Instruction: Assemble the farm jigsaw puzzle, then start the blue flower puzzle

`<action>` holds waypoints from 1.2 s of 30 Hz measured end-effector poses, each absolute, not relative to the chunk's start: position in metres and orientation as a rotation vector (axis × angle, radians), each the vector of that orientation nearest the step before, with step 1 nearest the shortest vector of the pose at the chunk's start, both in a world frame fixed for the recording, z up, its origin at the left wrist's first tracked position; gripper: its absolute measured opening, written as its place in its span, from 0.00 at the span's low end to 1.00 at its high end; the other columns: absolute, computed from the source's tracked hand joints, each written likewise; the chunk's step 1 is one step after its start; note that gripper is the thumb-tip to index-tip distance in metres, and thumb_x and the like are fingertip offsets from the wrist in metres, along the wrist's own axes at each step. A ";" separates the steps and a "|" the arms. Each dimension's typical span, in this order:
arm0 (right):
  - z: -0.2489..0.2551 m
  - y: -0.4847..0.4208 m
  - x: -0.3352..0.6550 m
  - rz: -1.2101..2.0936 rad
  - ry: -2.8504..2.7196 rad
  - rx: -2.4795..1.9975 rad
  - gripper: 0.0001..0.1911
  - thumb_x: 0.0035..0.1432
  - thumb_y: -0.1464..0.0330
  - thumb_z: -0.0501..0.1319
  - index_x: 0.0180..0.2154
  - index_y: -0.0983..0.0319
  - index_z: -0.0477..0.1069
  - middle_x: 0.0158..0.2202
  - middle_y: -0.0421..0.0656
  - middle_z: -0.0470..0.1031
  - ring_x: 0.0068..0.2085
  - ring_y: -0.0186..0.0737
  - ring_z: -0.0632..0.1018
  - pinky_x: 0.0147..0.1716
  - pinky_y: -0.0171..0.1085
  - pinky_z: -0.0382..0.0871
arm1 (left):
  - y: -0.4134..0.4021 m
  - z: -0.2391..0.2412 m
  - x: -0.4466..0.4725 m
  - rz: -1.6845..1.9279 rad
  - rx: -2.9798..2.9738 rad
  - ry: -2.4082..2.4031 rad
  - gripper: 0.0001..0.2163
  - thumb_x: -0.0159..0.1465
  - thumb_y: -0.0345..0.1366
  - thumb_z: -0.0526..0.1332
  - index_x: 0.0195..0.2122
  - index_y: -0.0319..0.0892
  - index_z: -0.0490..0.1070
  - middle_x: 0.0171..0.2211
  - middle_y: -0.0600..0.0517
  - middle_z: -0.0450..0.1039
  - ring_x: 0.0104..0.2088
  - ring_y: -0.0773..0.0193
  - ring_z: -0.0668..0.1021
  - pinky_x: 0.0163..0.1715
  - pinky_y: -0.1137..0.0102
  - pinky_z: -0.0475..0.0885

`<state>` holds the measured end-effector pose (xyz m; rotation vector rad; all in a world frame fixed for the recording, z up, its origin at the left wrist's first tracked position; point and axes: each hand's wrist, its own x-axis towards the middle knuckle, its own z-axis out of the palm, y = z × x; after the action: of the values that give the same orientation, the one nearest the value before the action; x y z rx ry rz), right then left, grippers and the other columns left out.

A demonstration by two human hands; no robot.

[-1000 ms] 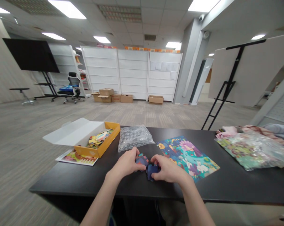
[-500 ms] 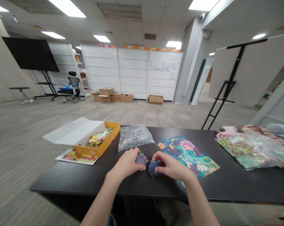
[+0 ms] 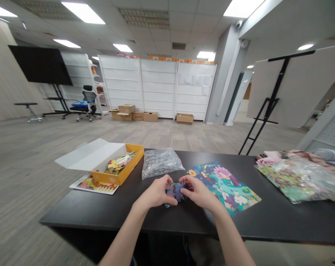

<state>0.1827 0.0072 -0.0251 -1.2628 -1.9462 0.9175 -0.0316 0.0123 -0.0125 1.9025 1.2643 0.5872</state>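
Two small stacks of dark blue puzzle pieces [image 3: 176,193] meet between my hands, low over the near part of the black table [image 3: 123,210]. My left hand [image 3: 159,192] is closed round the left stack, which shows a patch of orange. The right stack is gripped by my right hand [image 3: 195,190], fingers behind and thumb in front. Whether the pieces rest on the tabletop I cannot tell. Right beside my right hand lies a colourful picture sheet [image 3: 225,184] with white rabbits and a purple flower.
An open yellow box [image 3: 132,162] of puzzle pieces stands at the left, partly over another picture sheet [image 3: 97,186]. A clear plastic bag [image 3: 162,162] lies behind my hands. At the right are a filled plastic bag [image 3: 300,179] and folded cloths [image 3: 334,159].
My hands have come together, closing the gap between the two stacks of puzzle pieces. The view has shifted slightly.
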 end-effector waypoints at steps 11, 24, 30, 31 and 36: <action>-0.024 0.008 0.184 0.855 -1.930 -1.287 0.13 0.55 0.72 0.63 0.44 0.61 0.73 0.40 0.43 0.79 0.38 0.39 0.78 0.41 0.38 0.73 | -0.002 -0.004 -0.028 0.523 2.129 1.405 0.24 0.48 0.38 0.72 0.46 0.45 0.67 0.47 0.46 0.77 0.49 0.47 0.79 0.45 0.63 0.71; -0.034 0.011 0.182 0.925 -1.901 -1.186 0.13 0.58 0.70 0.62 0.46 0.59 0.72 0.44 0.42 0.79 0.41 0.40 0.78 0.43 0.39 0.72 | 0.010 -0.015 -0.028 0.797 2.010 1.132 0.27 0.45 0.29 0.72 0.47 0.44 0.68 0.47 0.49 0.74 0.50 0.52 0.78 0.50 0.61 0.73; -0.034 0.010 0.184 0.940 -1.887 -1.201 0.20 0.59 0.69 0.61 0.54 0.59 0.70 0.52 0.46 0.77 0.49 0.44 0.78 0.51 0.44 0.70 | 0.011 -0.018 -0.027 0.921 2.082 1.031 0.31 0.49 0.27 0.71 0.55 0.46 0.67 0.55 0.48 0.71 0.52 0.54 0.77 0.55 0.58 0.71; -0.032 0.009 0.184 0.942 -1.892 -1.206 0.20 0.59 0.69 0.62 0.54 0.59 0.70 0.52 0.46 0.77 0.50 0.45 0.78 0.51 0.45 0.70 | 0.011 -0.018 -0.028 0.946 2.083 1.024 0.31 0.50 0.27 0.70 0.56 0.46 0.66 0.55 0.48 0.71 0.53 0.53 0.76 0.56 0.58 0.71; -0.025 0.007 0.180 0.971 -1.917 -1.155 0.13 0.61 0.66 0.62 0.48 0.59 0.72 0.47 0.44 0.78 0.48 0.45 0.78 0.50 0.44 0.70 | 0.013 -0.018 -0.028 1.031 2.079 0.987 0.29 0.54 0.25 0.66 0.57 0.46 0.66 0.57 0.46 0.71 0.56 0.53 0.75 0.59 0.56 0.69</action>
<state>0.1801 0.0066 -0.0252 -1.1554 -1.9168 0.9714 -0.0278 0.0129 -0.0177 2.0790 0.9870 1.0305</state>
